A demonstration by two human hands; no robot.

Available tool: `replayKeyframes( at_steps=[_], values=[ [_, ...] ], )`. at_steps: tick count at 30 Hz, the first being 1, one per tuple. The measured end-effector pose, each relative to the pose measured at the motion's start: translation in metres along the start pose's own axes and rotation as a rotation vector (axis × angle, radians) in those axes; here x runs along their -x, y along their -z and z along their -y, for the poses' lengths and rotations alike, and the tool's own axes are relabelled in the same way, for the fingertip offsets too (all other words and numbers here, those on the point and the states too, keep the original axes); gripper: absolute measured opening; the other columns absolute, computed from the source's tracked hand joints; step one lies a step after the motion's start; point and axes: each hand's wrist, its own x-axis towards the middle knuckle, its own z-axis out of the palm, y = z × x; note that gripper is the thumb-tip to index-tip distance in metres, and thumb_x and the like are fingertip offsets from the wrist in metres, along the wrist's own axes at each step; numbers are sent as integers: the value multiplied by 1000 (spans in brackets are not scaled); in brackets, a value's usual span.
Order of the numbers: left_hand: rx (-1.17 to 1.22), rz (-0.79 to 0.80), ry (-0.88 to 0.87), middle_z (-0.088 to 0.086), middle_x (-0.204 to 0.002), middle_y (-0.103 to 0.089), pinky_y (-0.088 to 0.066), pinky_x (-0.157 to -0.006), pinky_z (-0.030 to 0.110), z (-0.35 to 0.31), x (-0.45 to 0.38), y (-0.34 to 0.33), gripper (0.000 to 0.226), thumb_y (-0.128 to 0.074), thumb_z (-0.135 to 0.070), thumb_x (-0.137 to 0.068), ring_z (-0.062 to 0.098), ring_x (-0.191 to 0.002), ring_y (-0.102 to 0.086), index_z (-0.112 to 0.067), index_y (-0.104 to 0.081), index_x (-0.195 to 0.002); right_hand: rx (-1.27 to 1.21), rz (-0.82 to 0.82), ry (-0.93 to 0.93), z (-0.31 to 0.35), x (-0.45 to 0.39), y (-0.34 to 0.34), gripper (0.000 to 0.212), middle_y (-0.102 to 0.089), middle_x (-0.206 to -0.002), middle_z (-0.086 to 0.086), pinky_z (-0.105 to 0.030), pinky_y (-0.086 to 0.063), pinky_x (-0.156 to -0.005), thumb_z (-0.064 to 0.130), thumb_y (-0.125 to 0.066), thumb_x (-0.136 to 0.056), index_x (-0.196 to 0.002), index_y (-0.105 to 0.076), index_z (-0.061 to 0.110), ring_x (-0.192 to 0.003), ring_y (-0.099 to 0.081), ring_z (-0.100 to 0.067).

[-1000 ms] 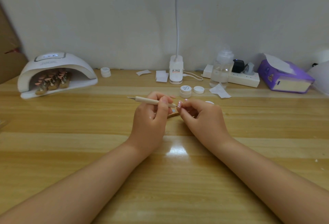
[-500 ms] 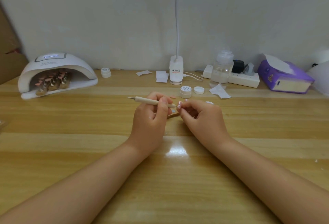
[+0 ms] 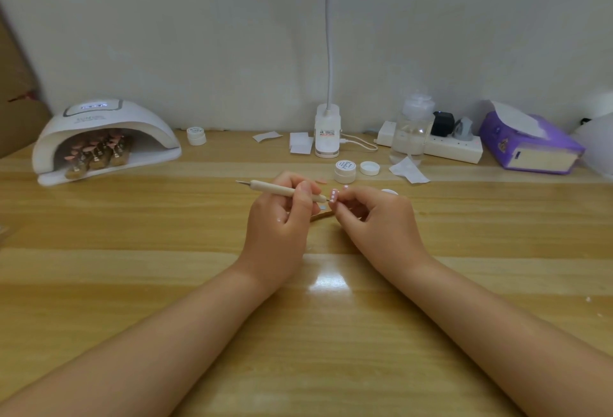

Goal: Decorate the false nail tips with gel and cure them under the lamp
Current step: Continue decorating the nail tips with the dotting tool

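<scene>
My left hand (image 3: 282, 217) grips the pale wooden dotting tool (image 3: 285, 190), its tip at the small pink false nail tip (image 3: 334, 197) pinched in my right hand (image 3: 371, 217) near the table's middle. I should brace both wrists and dab lightly, spacing the white dots evenly.

On the counter (image 3: 166, 284) before me, my left hand (image 3: 278, 217) holds the dotting tool (image 3: 285, 190) just left of the nail tip (image 3: 334, 197) in my right hand (image 3: 378, 221). Behind them sit a gel jar (image 3: 345, 171) and its lid (image 3: 369, 168). The curing lamp (image 3: 106, 138) stands far left with nail tips on holders (image 3: 96, 154) inside; the tissue box (image 3: 530, 148) lies far right.
</scene>
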Motion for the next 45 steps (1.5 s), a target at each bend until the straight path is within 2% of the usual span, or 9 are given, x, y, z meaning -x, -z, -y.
replayKeyframes(
  at_steps=[2,9,14,20,30,34,39,42,45],
  values=[
    [-6,1,-3,-21,-74,-66,-53,-66,25,0,0,0,20,-42,-28,-90,3,-68,-64,-23,-58,-79,-2,-4,-4,0,0,0,6,-65,-69,13,-12,-44,-63,16,-68,-84,-86,-74,15,-65,-58,3],
    [-4,-1,-12,-22,-75,-67,-51,-65,18,0,0,0,20,-42,-27,-91,1,-67,-63,-25,-58,-79,1,-11,-2,0,0,-1,6,-68,-70,9,-17,-46,-65,16,-68,-84,-85,-74,14,-68,-60,-2],
    [-35,-14,-1,-2,-73,-66,-54,-70,42,2,0,0,21,-43,-30,-91,9,-69,-64,-25,-59,-79,7,-20,8,0,0,-1,6,-65,-68,13,-10,-43,-64,15,-69,-84,-85,-74,15,-67,-59,2],
    [5,-2,-4,-22,-75,-67,-51,-65,16,0,0,0,20,-43,-27,-91,1,-67,-63,-23,-58,-79,4,-18,7,0,0,-1,5,-63,-67,16,-8,-41,-61,15,-69,-84,-85,-74,14,-64,-57,6],
    [-6,0,-21,-22,-74,-66,-52,-66,22,-1,1,-1,21,-42,-28,-90,1,-68,-63,-22,-59,-80,4,-16,20,0,0,-1,6,-61,-66,19,-7,-41,-63,13,-69,-83,-85,-74,15,-65,-57,7],
    [11,1,-26,-26,-76,-66,-48,-64,13,-1,1,-1,20,-42,-26,-90,-1,-67,-62,-22,-58,-79,-2,-15,15,-1,0,-1,6,-61,-67,19,-8,-42,-63,14,-69,-83,-85,-74,16,-67,-59,4],
    [-2,3,-34,-25,-78,-67,-50,-65,15,0,0,-1,20,-42,-27,-91,0,-68,-63,-24,-58,-80,-10,-9,10,-1,0,-1,6,-62,-66,18,-9,-43,-63,14,-69,-84,-85,-74,17,-67,-59,2],
    [-1,-20,-35,-20,-76,-68,-52,-65,18,2,0,-1,19,-42,-28,-92,1,-68,-63,-28,-57,-79,2,-11,15,-1,0,-1,6,-63,-67,16,-8,-43,-63,15,-69,-84,-84,-74,16,-67,-59,2],
    [13,-58,-44,-14,-71,-66,-48,-59,14,3,-1,0,20,-42,-28,-92,0,-66,-61,-28,-57,-79,6,-11,13,-1,0,-1,6,-65,-68,13,-9,-42,-62,16,-68,-85,-85,-74,16,-67,-59,1]
  ],
)
